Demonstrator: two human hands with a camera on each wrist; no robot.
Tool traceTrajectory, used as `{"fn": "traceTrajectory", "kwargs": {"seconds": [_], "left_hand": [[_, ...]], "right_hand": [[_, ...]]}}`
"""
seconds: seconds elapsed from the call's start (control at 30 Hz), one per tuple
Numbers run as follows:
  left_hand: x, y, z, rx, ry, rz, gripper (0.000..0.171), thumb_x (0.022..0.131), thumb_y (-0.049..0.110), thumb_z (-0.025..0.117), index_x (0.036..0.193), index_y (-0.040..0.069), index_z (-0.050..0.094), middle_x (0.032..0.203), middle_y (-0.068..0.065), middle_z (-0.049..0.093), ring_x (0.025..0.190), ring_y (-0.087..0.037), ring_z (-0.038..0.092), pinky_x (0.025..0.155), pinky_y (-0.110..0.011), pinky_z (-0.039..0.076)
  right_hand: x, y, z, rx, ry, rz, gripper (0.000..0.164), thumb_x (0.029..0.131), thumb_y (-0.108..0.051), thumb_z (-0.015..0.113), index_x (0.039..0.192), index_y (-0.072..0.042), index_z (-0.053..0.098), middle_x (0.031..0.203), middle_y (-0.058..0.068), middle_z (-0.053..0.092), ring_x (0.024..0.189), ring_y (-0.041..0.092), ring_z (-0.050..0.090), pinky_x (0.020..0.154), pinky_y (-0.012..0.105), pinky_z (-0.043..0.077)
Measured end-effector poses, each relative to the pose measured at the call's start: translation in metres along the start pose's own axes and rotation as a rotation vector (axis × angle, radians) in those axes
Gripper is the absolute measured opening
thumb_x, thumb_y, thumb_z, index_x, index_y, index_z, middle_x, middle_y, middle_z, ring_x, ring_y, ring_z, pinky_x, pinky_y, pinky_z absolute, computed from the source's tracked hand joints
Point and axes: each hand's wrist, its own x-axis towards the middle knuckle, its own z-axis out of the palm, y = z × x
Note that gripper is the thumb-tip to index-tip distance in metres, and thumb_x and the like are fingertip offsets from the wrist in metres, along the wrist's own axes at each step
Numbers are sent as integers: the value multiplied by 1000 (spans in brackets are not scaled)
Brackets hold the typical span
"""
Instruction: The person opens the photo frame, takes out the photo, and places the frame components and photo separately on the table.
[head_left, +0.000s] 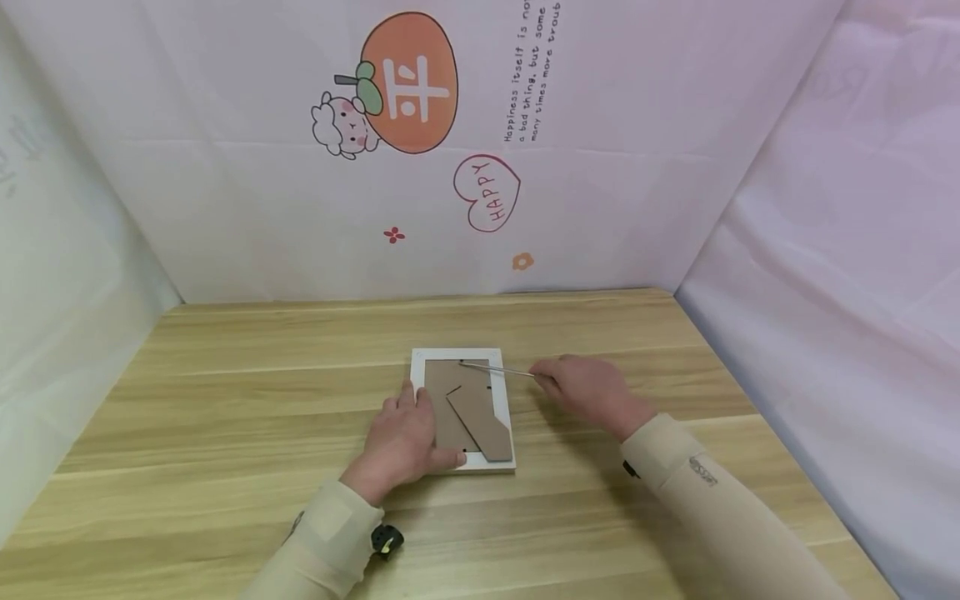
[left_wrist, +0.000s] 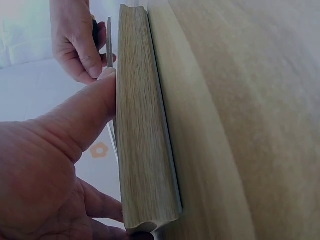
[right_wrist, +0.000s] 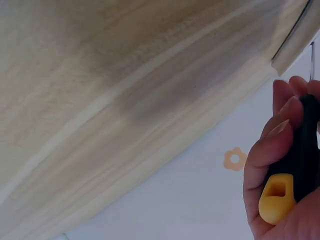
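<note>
A white-backed picture frame (head_left: pixel 455 460) with a wood-grain side (left_wrist: pixel 137 115) lies face down on the table. Its brown backboard (head_left: pixel 441 425) carries a slanted stand leg (head_left: pixel 483 429) and small black tabs. My left hand (head_left: pixel 401 437) holds the frame at its lower left corner, the thumb on the bottom border and fingers along the left side. My right hand (head_left: pixel 588 390) grips the black and yellow handle (right_wrist: pixel 305 150) of a screwdriver. The thin metal shaft (head_left: pixel 498 369) reaches left over the frame, its tip right at the top tab (head_left: pixel 461 361).
The wood-grain table (head_left: pixel 247 417) extends around the frame on every side. A white printed cloth (head_left: pixel 615 167) hangs behind the table, with more white cloth at the left and right. Both forearms have light sleeves and dark bands at the wrists.
</note>
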Motion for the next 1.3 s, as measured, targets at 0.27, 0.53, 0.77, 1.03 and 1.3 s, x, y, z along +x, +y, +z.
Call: {"fn": "traceTrajectory", "kwargs": {"seconds": [0.27, 0.53, 0.77, 1.03, 1.3], "left_hand": [[1, -1, 0, 25, 6, 11, 115, 69, 67, 74, 142, -14, 36, 151, -38, 24, 127, -49, 39, 100, -54, 41], [1, -1, -1, 30, 7, 12, 116, 69, 68, 73, 142, -13, 35, 152, -38, 23, 126, -48, 39, 100, -53, 41], [1, -1, -1, 33, 8, 14, 116, 69, 68, 73, 143, -13, 35, 152, -38, 24, 126, -48, 39, 99, -54, 42], [0, -1, -2, 53, -20, 9, 117, 69, 70, 72, 144, -10, 35, 153, -35, 23, 131, -48, 36, 103, -56, 38], [-5, 0, -4, 62, -20, 18, 115, 68, 69, 73, 143, -11, 37, 152, -36, 25, 129, -48, 37, 105, -55, 37]], "right_hand": [[16, 15, -3, 229, -162, 40, 29, 100, -44, 47, 109, -27, 69, 77, -12, 61, 70, 10, 52, 67, 34, 46], [29, 25, -19, 482, -330, 72, 30, 100, -37, 51, 107, -15, 70, 91, 6, 67, 69, 14, 54, 64, 35, 47], [36, 35, -22, 703, -468, 187, 32, 97, -38, 55, 108, -11, 69, 89, 19, 63, 47, 14, 36, 44, 29, 33], [21, 23, -18, 404, -286, 67, 25, 98, -35, 53, 102, -15, 68, 80, 2, 60, 61, 13, 46, 58, 33, 42], [5, 9, -4, 75, -65, -31, 13, 96, -30, 58, 93, -21, 67, 75, -11, 58, 64, 8, 48, 60, 32, 45]]}}
